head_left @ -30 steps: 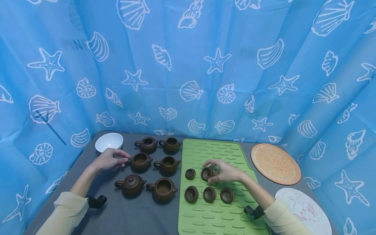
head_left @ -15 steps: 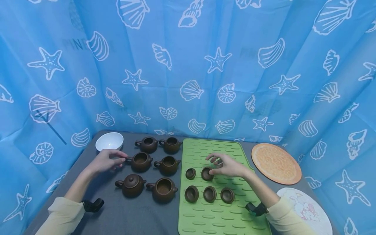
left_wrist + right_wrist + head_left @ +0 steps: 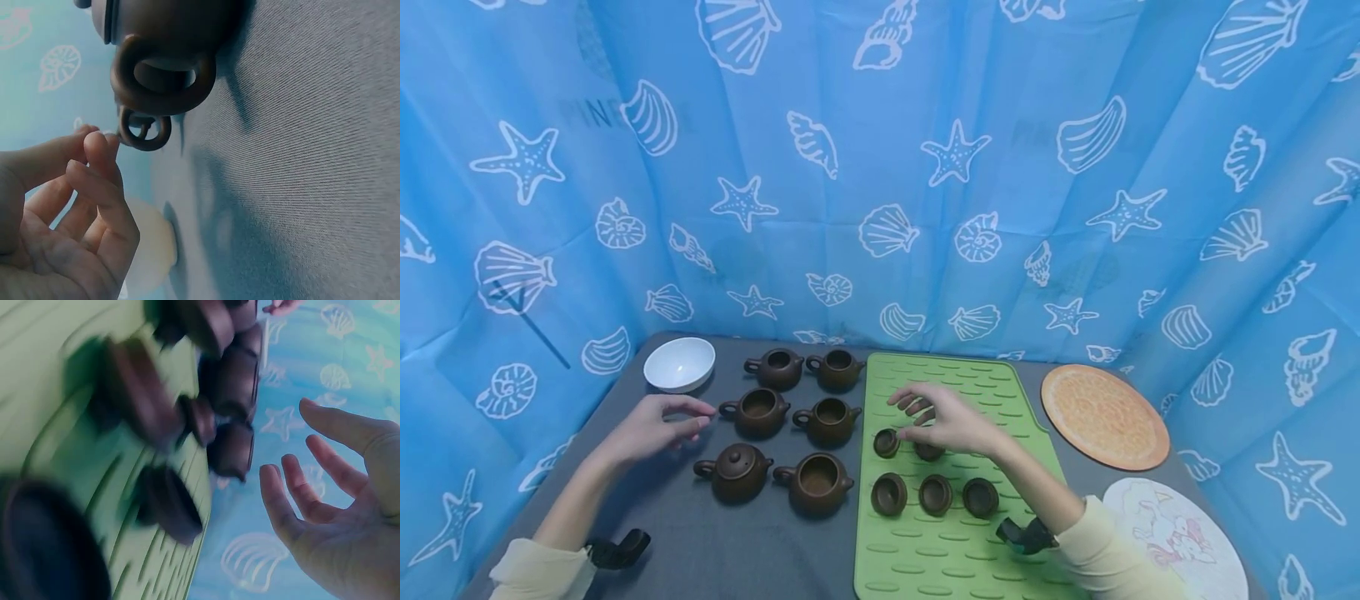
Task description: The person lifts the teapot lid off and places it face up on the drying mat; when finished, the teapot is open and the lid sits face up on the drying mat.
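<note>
My left hand (image 3: 651,427) hovers just left of the brown clay teapots, holding nothing, its fingers loosely bent. Nearest its fingertips is the handle of a lidless teapot (image 3: 760,413). In front of that, one teapot (image 3: 737,473) wears its lid. In the left wrist view, thumb and fingertips come close together beside two teapot handles. My right hand (image 3: 953,422), fingers spread and relaxed, hangs over the back row of upturned teapot lids on a green mat (image 3: 917,575). A small lid (image 3: 886,444) lies by its thumb; another lid (image 3: 929,451) is partly hidden beneath the hand.
More lidless teapots (image 3: 826,422) stand left of the mat. Three lids (image 3: 936,497) form the front row on it. A white bowl (image 3: 679,364) sits at the back left. An orange round mat (image 3: 1105,417) and a white round mat (image 3: 1180,533) lie right. A blue curtain (image 3: 880,167) surrounds the table.
My left hand has drawn back from the teapot handle, leftward and nearer to me. My right hand has let go of a lid, lifted and shifted left toward the smallest lid.
</note>
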A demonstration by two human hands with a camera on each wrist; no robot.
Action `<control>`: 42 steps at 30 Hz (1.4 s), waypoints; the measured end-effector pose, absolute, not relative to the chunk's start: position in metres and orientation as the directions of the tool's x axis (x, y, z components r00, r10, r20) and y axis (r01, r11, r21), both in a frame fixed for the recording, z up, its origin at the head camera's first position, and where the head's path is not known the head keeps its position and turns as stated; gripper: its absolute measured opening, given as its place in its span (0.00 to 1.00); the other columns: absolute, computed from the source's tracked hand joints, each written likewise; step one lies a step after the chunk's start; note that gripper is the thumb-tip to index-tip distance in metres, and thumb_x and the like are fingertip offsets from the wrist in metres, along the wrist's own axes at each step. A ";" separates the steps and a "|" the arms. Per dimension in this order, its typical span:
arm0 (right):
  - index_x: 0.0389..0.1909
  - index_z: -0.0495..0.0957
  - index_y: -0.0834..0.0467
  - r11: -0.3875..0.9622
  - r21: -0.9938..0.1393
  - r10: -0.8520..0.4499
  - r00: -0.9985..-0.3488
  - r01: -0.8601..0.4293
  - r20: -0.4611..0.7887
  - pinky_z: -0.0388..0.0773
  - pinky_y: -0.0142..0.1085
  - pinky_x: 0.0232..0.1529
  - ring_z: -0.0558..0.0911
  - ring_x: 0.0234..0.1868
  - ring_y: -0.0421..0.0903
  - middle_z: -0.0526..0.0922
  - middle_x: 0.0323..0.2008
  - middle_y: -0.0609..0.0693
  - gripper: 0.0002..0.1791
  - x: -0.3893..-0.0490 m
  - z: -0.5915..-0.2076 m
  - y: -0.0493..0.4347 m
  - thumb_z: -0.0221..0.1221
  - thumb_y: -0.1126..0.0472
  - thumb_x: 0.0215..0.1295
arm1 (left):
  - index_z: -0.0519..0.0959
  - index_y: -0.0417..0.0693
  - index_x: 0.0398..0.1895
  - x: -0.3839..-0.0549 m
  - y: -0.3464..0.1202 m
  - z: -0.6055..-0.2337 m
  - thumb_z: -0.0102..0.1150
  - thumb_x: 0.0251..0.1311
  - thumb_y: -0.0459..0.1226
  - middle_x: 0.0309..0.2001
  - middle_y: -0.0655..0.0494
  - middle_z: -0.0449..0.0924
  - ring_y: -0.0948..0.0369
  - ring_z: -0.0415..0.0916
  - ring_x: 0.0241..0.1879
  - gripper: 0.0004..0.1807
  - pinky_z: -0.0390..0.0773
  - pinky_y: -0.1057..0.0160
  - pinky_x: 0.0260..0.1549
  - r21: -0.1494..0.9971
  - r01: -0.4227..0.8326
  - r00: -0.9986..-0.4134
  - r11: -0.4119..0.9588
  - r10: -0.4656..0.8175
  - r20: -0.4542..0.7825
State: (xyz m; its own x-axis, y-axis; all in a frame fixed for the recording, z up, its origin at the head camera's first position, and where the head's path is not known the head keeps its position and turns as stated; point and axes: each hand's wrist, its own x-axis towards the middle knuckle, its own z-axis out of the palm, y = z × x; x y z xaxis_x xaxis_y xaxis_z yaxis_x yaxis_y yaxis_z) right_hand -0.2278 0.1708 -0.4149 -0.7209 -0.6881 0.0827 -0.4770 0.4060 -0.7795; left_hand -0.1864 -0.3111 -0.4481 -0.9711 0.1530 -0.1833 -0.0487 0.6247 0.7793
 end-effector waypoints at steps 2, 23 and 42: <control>0.64 0.79 0.64 0.389 -0.780 -0.699 -0.708 -0.491 0.097 0.90 0.53 0.60 0.86 0.59 0.69 0.84 0.62 0.65 0.24 -0.226 -0.414 0.160 0.71 0.65 0.69 | 0.82 0.40 0.66 -0.182 -0.311 -0.448 0.63 0.78 0.43 0.54 0.40 0.88 0.54 0.86 0.44 0.21 0.87 0.61 0.36 0.784 -0.049 -0.971 0.619 0.155 -0.183; 0.60 0.83 0.60 0.247 -0.864 -0.769 -0.631 -0.439 0.101 0.90 0.35 0.54 0.87 0.45 0.37 0.87 0.51 0.59 0.19 -0.210 -0.413 0.041 0.71 0.66 0.69 | 0.80 0.37 0.66 -0.147 -0.312 -0.455 0.64 0.75 0.43 0.54 0.44 0.87 0.53 0.86 0.44 0.24 0.86 0.60 0.39 0.830 -0.113 -0.941 0.546 0.210 -0.266; 0.56 0.86 0.63 0.306 -0.899 -0.792 -0.608 -0.314 -0.057 0.89 0.26 0.38 0.86 0.33 0.33 0.87 0.38 0.48 0.13 -0.203 -0.439 -0.033 0.68 0.66 0.74 | 0.83 0.39 0.65 -0.139 -0.312 -0.466 0.64 0.75 0.43 0.50 0.47 0.88 0.55 0.85 0.43 0.22 0.85 0.60 0.37 0.830 -0.181 -0.938 0.527 0.161 -0.307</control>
